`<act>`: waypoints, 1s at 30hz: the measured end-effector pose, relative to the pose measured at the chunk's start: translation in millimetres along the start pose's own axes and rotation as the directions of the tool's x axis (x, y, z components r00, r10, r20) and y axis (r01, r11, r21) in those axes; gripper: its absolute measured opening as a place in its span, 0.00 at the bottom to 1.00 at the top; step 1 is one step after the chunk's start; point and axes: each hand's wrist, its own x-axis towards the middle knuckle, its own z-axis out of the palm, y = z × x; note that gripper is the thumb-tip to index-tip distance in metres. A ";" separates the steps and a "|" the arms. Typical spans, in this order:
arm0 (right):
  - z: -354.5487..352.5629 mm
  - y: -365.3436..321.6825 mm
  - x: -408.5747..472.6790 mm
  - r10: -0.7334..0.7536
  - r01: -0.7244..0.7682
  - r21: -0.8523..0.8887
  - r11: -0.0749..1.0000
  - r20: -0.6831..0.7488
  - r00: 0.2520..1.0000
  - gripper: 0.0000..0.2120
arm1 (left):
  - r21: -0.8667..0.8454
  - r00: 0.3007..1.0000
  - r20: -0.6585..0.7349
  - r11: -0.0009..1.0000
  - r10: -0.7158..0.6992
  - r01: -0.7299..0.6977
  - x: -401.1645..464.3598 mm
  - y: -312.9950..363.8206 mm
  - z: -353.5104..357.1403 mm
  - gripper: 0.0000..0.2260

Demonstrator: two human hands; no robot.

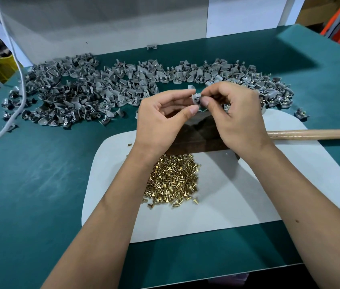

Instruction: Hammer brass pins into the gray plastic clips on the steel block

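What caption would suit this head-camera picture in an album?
Both hands, left and right, pinch a gray clip above the steel block, brass pins heaped nearby.

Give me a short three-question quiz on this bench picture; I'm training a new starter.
1. True or false: the hammer is in the right hand.
2. What do both hands pinch? A) pin B) clip C) cable
3. What lies heaped on the white mat nearest the person?

Key: 1. False; it lies on the table, handle past the right wrist. 2. B, a clip, between the left hand and the right. 3. Pins.
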 end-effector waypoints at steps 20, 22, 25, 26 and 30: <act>1.7 -5.8 -4.4 -0.036 0.036 -0.053 0.998 -0.010 0.999 0.04 | -0.115 1.000 0.020 0.993 -0.011 0.013 1.5 0.9 -5.0 0.14; 1.9 -7.1 -4.4 -0.047 0.046 -0.070 0.996 -0.013 0.999 0.04 | -0.149 0.999 0.023 0.988 -0.027 0.030 0.9 1.5 -5.5 0.14; 2.1 -7.4 -4.5 -0.050 0.050 -0.086 0.995 -0.007 0.999 0.04 | -0.171 0.999 0.025 0.984 -0.038 0.042 -0.1 1.8 -5.4 0.14; 2.3 -7.6 -4.7 -0.052 0.051 -0.090 0.995 -0.005 0.999 0.04 | -0.174 0.999 0.025 0.984 -0.041 0.045 -0.2 2.1 -5.3 0.14; 2.4 -7.7 -5.6 -0.063 0.060 -0.093 0.994 -0.030 0.998 0.03 | -0.175 0.999 0.008 0.984 -0.036 0.037 -1.4 4.0 -3.6 0.14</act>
